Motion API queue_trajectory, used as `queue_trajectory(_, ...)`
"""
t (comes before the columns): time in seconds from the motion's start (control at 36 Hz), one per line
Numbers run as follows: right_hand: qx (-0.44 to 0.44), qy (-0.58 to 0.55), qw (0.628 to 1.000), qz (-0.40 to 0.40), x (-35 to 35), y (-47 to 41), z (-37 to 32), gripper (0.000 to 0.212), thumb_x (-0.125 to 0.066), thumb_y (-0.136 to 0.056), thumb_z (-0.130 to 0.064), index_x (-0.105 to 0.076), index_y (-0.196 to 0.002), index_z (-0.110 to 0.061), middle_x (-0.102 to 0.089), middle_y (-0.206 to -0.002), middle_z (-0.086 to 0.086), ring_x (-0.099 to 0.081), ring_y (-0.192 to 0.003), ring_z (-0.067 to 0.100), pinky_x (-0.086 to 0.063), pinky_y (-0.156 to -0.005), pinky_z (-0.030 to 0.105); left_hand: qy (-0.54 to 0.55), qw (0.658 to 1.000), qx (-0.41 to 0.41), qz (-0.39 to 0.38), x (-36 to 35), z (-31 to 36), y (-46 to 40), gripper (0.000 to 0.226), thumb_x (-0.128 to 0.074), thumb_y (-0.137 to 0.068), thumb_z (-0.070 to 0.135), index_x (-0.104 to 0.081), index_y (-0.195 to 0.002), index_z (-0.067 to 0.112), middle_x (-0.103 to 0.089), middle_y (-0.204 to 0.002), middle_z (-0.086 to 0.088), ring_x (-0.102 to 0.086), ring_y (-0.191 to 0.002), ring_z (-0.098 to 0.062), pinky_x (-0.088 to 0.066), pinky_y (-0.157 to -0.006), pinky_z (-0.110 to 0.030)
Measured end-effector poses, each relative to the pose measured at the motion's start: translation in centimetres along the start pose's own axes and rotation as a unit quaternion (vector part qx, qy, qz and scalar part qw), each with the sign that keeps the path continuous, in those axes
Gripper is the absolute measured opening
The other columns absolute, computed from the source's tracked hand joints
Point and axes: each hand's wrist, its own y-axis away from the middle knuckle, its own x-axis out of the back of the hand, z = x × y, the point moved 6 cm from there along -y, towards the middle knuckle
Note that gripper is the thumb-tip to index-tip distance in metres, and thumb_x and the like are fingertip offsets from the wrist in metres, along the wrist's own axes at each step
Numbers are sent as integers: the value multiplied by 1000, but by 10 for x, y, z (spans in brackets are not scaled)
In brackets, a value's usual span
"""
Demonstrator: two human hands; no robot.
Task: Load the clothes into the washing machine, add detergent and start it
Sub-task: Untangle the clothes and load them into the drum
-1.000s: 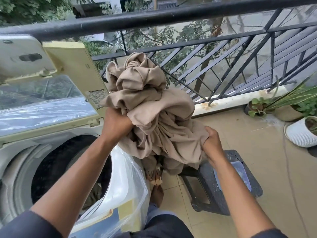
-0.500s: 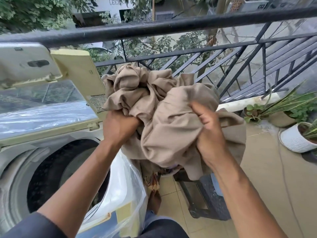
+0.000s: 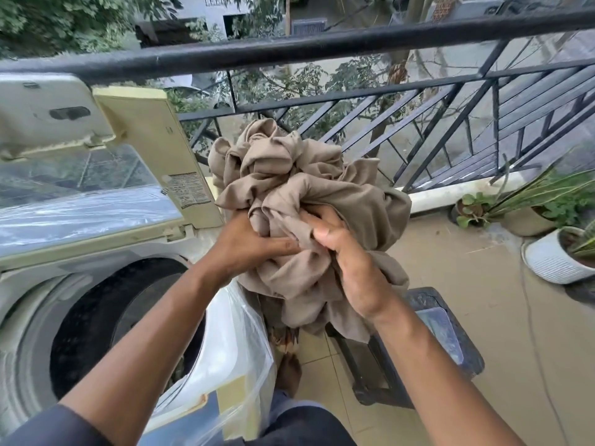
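Note:
A bunched beige cloth [image 3: 299, 188] hangs in the air right of the washing machine [image 3: 38, 284], above a dark stool. My left hand [image 3: 248, 249] grips its lower left folds. My right hand [image 3: 351, 262] grips the folds beside it, thumb up, fingers buried in the fabric. The two hands nearly touch. The top-loading machine stands at the left with its lid [image 3: 145, 149] folded up and its dark drum [image 3: 106, 323] open, some cloth dimly visible inside. No detergent is visible.
A black metal railing [image 3: 322, 49] runs across the back. A dark plastic stool [image 3: 431, 342] stands on the tiled floor under the cloth. Potted plants [image 3: 553, 249] sit at the right. Clear plastic wrap [image 3: 238, 349] covers the machine's front corner.
My right hand has come in from the cloth's right side to meet my left hand. The cloth is gathered into a tighter bundle and sits a little further right.

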Motion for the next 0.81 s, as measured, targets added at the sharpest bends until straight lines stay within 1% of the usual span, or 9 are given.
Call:
queue_trajectory(0.08,37,-176,983,-42,0,18,4,51,-46,-104,-33,-57,-144,-4,-58,-148,20,-47,-146,35,-31,-124,56,-50,997,-13,62,6,0,-2,52,-95,-51,51,-75,-96,36,-79,-94,22,-71,-94,6,-58,-82,-23)
queue_trajectory(0.14,35,-240,970,-29,4,19,-1,46,-42,-104,-22,-60,-137,5,-64,-140,22,-55,-139,31,-41,-120,46,-81,991,-35,100,11,7,-2,64,-83,-49,60,-74,-106,32,-77,-101,18,-71,-101,-2,-59,-88,-31)
queue_trajectory(0.19,22,-229,973,-6,12,17,-3,47,-41,-100,-26,-67,-128,1,-71,-132,15,-61,-133,23,-45,-116,37,-97,985,-54,130,11,14,-1,68,-80,-51,63,-68,-109,31,-73,-111,8,-69,-107,-13,-58,-91,-39)
queue_trajectory(0.25,22,-194,981,9,23,15,2,53,-44,-97,-39,-71,-127,-4,-71,-133,15,-59,-136,26,-37,-122,48,-116,979,-41,162,10,18,1,70,-79,-51,65,-62,-110,33,-66,-110,7,-66,-106,-20,-52,-84,-36)
queue_trajectory(0.33,34,-156,987,18,32,12,4,56,-47,-94,-52,-78,-120,-13,-72,-131,15,-57,-137,31,-29,-124,61,-127,970,-13,207,7,13,-1,95,-81,-57,63,-49,-137,23,-68,-121,3,-67,-116,-31,-44,-83,-32)
queue_trajectory(0.44,28,-104,993,46,43,13,4,49,-47,-101,-50,-79,-114,-15,-76,-123,12,-65,-127,29,-43,-115,59,-104,967,14,230,8,3,-5,98,-91,-67,53,-41,-146,25,-64,-116,10,-66,-114,-31,-44,-81,-33)
queue_trajectory(0.61,68,-4,955,289,98,16,31,15,-63,-103,-20,-78,-99,-18,-78,-89,10,-75,-82,26,-62,-77,43,-62,966,17,251,18,-6,-4,94,-93,-69,48,-41,-145,33,-69,-122,11,-68,-113,-22,-55,-93,-42)
queue_trajectory(0.69,40,70,905,417,126,19,65,11,-69,-95,-24,-72,-102,-32,-76,-97,-3,-72,-91,15,-60,-83,36,-30,964,13,263,25,-7,-2,96,-93,-63,51,-41,-143,41,-70,-123,15,-69,-114,-15,-57,-102,-49)
queue_trajectory(0.81,-121,43,910,394,141,12,142,44,-58,-96,-56,-63,-130,-29,-70,-121,-2,-66,-111,16,-53,-88,32,36,962,12,269,28,-2,-2,95,-92,-60,45,-44,-142,36,-70,-126,15,-70,-115,-7,-57,-105,-47)
